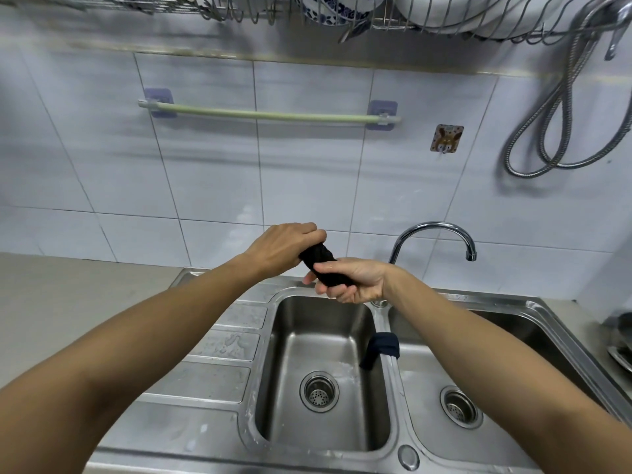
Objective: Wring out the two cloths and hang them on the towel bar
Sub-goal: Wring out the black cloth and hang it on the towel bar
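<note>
A dark cloth (320, 257), twisted into a tight roll, is held above the back rim of the left sink basin (321, 340). My left hand (282, 248) grips its upper end and my right hand (352, 280) grips its lower end, both fists closed around it. A second dark cloth (383, 347) hangs draped over the divider between the two basins, partly behind my right forearm. The pale green towel bar (266, 114) is mounted on the tiled wall above, with nothing on it.
A curved chrome faucet (441, 234) stands behind the divider, right of my hands. The right basin (513, 340) lies under my right arm. A wire dish rack (376, 12) with plates hangs overhead. A metal hose (561, 131) loops on the wall at right. A hook sticker (446, 138) sits beside the bar.
</note>
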